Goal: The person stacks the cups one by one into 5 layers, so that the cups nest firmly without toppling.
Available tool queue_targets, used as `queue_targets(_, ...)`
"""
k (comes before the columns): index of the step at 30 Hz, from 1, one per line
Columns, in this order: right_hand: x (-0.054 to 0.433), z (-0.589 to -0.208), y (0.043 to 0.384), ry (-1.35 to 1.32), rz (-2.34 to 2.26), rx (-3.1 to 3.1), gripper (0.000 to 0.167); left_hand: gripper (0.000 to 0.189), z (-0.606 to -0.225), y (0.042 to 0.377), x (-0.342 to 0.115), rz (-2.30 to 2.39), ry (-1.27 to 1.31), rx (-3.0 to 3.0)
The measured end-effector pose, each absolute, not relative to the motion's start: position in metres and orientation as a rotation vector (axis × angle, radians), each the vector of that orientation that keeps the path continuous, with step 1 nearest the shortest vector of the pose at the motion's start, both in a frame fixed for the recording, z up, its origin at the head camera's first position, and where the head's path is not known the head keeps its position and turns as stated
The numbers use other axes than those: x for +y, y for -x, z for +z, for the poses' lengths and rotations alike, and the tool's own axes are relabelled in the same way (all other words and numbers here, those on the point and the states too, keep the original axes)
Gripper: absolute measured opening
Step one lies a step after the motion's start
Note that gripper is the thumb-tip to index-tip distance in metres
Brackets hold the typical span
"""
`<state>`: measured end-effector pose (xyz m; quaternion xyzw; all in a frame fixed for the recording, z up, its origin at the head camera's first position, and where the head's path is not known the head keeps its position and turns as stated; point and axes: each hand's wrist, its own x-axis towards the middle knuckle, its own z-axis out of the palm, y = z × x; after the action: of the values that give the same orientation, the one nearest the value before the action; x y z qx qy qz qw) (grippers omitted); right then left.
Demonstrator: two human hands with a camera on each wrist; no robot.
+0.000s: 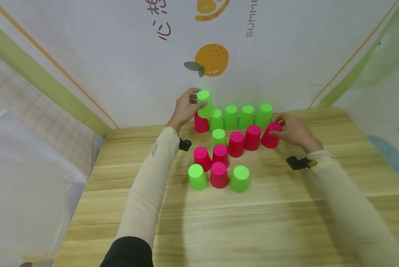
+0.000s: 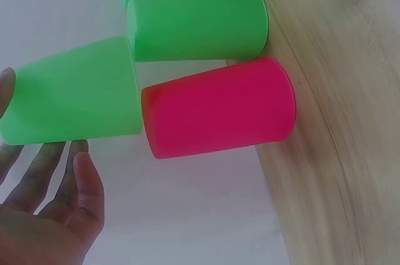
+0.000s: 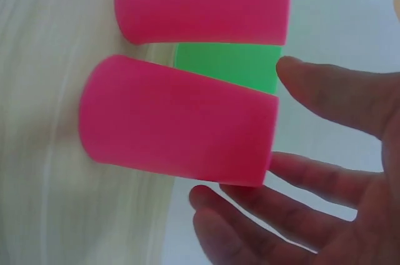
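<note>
My left hand point(image 1: 185, 109) holds a green cup point(image 1: 204, 100) upside down, thumb across its near side and fingers behind. That cup sits right at the top of a pink cup point(image 2: 219, 109) at the left end of the back row. At the right end of the middle row, my right hand point(image 1: 294, 130) is around the upper part of another pink cup point(image 3: 178, 121). In the right wrist view its fingers touch the cup's side, while the thumb point(image 3: 337, 90) stands a little off it.
Several green cups point(image 1: 231, 116) line the back of the wooden table point(image 1: 262, 226), close to the printed cloth point(image 1: 136, 81). Pink cups point(image 1: 236, 144) and a green cup point(image 1: 218, 137) form a slanting middle row. Nearest me stand two green cups point(image 1: 240, 178) flanking a pink cup point(image 1: 219, 175).
</note>
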<state>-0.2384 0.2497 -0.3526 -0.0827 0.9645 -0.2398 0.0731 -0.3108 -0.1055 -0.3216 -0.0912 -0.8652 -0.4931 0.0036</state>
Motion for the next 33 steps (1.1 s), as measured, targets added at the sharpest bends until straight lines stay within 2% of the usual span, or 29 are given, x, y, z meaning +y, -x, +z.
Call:
queue_targets(12, 0.248, -0.371, 0.238, 0.284, -0.926, 2.904, 0.049, 0.049, -0.324, 0.313, -0.098, -1.497, 0.311, -2.739)
queue_targets(25, 0.253, -0.384, 0.237, 0.278, -1.102, 2.900, 0.054, 0.058, -0.332, 0.310, -0.102, -1.534, 0.257, -2.803)
queue_targets(33, 0.256, -0.372, 0.238, 0.300, -1.079, 2.899, 0.053, 0.060, -0.336, 0.295, -0.118, -1.512, 0.249, -2.792)
